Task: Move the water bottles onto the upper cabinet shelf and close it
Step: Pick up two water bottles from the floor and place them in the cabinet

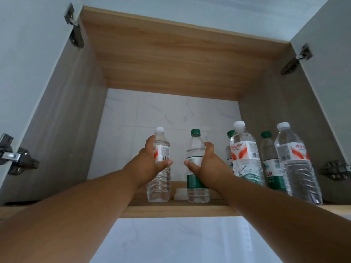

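Hands (pixel 150 164) (pixel 205 166) hide bottle labels (pixel 163 151); rear bottles (pixel 230 147) seem green-capped.

White marble-look tile wall (pixel 163 118) behind and below, pale ceiling (pixel 190 10) overhead. Grey side panels (pixel 62 120), wood-grain top panel (pixel 180 59). Metal hinges (pixel 75 28) at the edges. Even, soft light.

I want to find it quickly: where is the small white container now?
On the shelf front edge, the small white container sits low between the white-capped bottle and green-capped bottle.
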